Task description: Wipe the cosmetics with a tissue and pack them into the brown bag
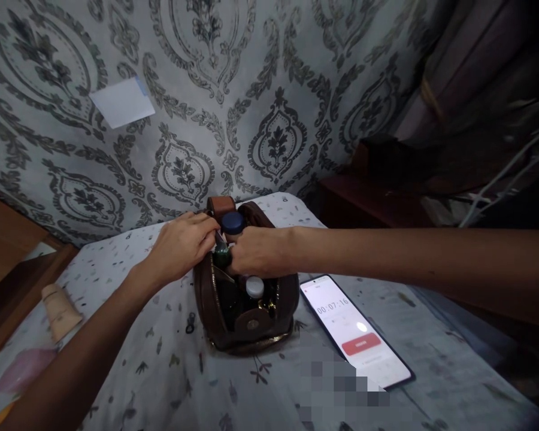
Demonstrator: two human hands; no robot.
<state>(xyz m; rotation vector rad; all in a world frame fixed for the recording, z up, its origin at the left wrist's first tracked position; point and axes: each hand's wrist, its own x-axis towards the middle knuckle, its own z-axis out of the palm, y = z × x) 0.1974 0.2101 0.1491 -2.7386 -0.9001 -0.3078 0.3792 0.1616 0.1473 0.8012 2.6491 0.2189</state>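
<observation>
One open brown bag (pixel 251 332) sits on the white cloth (pixel 161 359), left of the phone (pixel 357 335), its long side running near to far. The left hand (pixel 182 245) touches its left edge; the right hand (pixel 263 251) dips inside. I can't tell what either grips.

Both arms (pixel 386 252) outstretched, left grip (pixel 184 243) palm-down and curled, right grip (pixel 261 251) close by, fingertips hidden

Open bedsheet (pixel 161 383) leaves passage in front of the bag (pixel 250 326), while the phone (pixel 359 329) obstructs its right side.
</observation>
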